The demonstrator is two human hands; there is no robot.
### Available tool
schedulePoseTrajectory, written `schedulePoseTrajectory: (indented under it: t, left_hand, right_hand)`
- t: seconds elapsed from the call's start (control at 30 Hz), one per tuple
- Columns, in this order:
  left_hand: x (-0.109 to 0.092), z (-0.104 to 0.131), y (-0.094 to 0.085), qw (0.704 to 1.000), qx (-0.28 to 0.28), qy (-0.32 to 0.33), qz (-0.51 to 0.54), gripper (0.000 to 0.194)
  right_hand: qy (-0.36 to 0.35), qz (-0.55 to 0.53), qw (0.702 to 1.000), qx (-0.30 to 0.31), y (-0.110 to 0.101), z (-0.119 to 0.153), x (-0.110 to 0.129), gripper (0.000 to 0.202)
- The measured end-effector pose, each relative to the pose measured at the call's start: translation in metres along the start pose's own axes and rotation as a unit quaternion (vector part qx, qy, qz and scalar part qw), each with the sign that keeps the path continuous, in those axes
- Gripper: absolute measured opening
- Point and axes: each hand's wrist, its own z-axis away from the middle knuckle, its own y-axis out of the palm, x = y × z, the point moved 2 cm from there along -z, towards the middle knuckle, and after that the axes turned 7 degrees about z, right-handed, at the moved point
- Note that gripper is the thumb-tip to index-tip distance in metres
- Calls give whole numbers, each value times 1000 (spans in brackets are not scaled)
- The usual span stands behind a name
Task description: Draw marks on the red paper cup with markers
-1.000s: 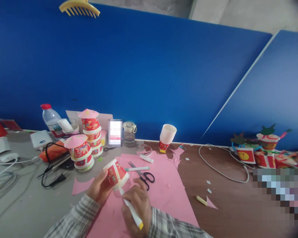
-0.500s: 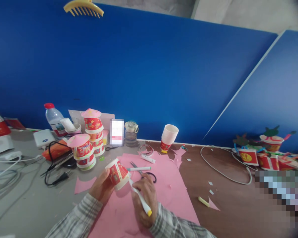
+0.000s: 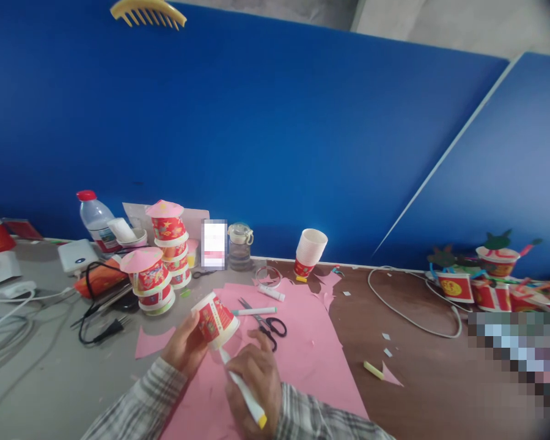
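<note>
Gripping a red-and-white paper cup (image 3: 216, 324) over the left part of a pink sheet (image 3: 316, 373), a worker in plaid sleeves (image 3: 153, 388) bends both hands to it. The left hand (image 3: 186, 342) curls around the cup's left side, thumb near the narrower end, so that the cup tilts with its wide, white-edged end turned down toward the right hand (image 3: 256, 373). That hand, also above the sheet, pinches a white marker (image 3: 242, 391) between thumb and fingers, its yellow end (image 3: 262, 421) pointing back toward the sheet's near edge. The tip sits right at the cup's rim; whether it touches cannot be told. The cup lies between the two hands, slightly farther from the sheet's near edge than either.

On the sheet, beyond the right hand, black-handled scissors (image 3: 269, 328) lie with a teal-capped marker (image 3: 259, 311) across their blades, and a white tube (image 3: 271, 293) rests near the far edge. Just past that edge stands a stack of cups (image 3: 310, 249); a lidded jar (image 3: 239, 249) stands beyond it as well. Left of the sheet rise two pink-topped cup towers (image 3: 167, 231). Right of it, a pale yellow stick (image 3: 373, 370) lies beside a pointed pink scrap (image 3: 391, 375).
</note>
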Motion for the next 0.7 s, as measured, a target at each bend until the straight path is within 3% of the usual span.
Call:
schedulePoseTrajectory:
  t: [0.07,0.23,0.47,0.7]
  left_hand:
    - [0,1,1,1000,-1,-4,-3,42]
    - [0,2,4,1000,-6,-14,-7,53]
    - [0,2,5,1000,-12,0,-4,53]
    - [1,3,9,1000,3,17,-7,44]
  right_hand:
    - [4,-6,1000,8,-2,-2,-3,19]
    - [41,6,998,-43,-9,-8,-15,12]
    - [55,15,997,-49,-7,-10,-17,9]
    - [23,-9,1000,-4,-2,-2,-6,13]
